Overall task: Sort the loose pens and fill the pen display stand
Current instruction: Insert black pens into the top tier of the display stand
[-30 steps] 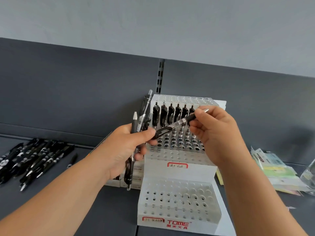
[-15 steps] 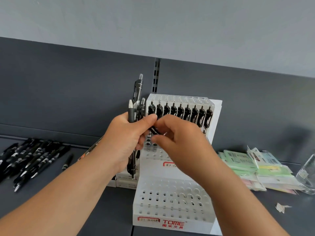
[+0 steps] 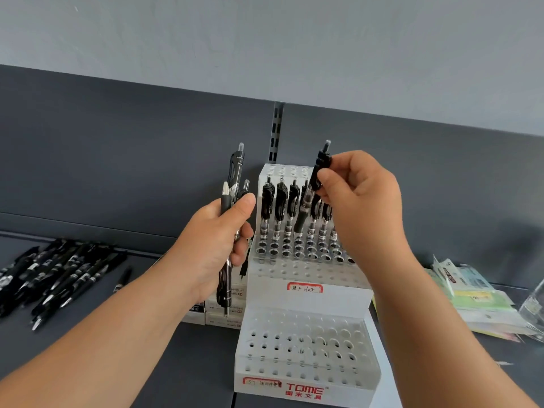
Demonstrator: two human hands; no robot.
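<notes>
Near the frame's middle, we are pinching one pen (image 3: 323, 160) with our right hand (image 3: 362, 201) above the pen display stand (image 3: 338, 298), only one row filled; our left hand (image 3: 212, 240) is gripping spare pens (image 3: 235, 169), and loose pens (image 3: 59, 272) are lying far left.

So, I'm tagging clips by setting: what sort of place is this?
Probably a stationery shop shelf: a branded pen display stand partly filled, a slotted shelving upright behind, and packaged goods lying at the right.
</notes>
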